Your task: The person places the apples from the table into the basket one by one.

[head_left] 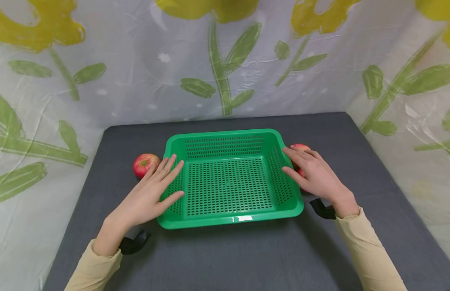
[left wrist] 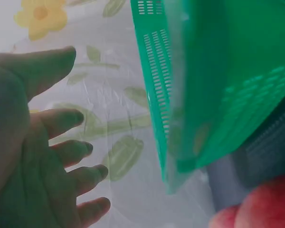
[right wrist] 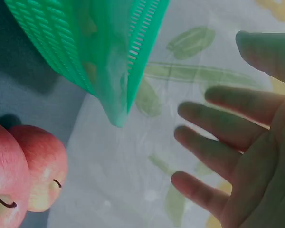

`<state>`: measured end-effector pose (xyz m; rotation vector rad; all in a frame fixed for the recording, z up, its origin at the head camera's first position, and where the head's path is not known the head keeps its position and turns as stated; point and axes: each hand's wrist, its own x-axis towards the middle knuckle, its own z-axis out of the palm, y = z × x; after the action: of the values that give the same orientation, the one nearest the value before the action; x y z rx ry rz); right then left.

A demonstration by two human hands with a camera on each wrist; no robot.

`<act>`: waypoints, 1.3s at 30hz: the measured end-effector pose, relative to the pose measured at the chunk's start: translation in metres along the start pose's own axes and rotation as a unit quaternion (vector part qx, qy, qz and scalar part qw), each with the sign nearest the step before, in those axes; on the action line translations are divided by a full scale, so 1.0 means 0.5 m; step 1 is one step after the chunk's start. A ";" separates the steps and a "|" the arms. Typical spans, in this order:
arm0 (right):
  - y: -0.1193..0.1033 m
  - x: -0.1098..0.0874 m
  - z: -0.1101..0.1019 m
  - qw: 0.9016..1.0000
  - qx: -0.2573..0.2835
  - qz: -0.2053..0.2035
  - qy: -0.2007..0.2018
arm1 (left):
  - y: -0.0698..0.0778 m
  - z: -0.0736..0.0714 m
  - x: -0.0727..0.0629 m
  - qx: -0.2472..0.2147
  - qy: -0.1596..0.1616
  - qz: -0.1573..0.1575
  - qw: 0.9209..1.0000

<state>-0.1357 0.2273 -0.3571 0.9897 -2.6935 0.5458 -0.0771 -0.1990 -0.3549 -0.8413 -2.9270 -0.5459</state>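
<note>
A green plastic basket [head_left: 225,221] with slotted walls and floor stands on the dark table, with nothing in it. My left hand [head_left: 146,200], fingers straight and spread, hovers over its left rim. Over the opposite rim is my right hand [head_left: 315,173], its fingers likewise extended and spread. Both wrist views show a gap between the palms and the basket walls. A red apple [head_left: 142,163] lies left of the basket, partly covered by the left fingers. Right of the basket, beneath the right hand, are two red apples, a nearer one [right wrist: 7,166] and a farther one [right wrist: 45,164].
Dark grey cloth [head_left: 225,262] covers the table. A pale sheet [head_left: 137,89] printed with yellow flowers and green leaves hangs behind it and along both sides. A black strap [head_left: 134,242] is at the left wrist, another strap [head_left: 322,208] at the right.
</note>
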 end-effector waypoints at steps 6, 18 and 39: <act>-0.027 -0.022 -0.005 0.997 0.018 -0.067 0.024 | -0.032 0.013 -0.030 -0.032 0.070 -0.033 0.996; -0.087 -0.085 0.046 0.991 0.064 -0.116 -0.008 | -0.089 0.060 -0.081 -0.077 0.180 -0.102 0.975; -0.097 -0.119 0.116 0.983 0.063 -0.168 0.035 | -0.132 0.143 -0.107 -0.092 0.117 -0.197 0.969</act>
<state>-0.0636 0.2031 -0.4161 1.3947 -2.3823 0.6710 -0.0624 -0.2534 -0.4504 -0.1759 -2.8554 -0.8851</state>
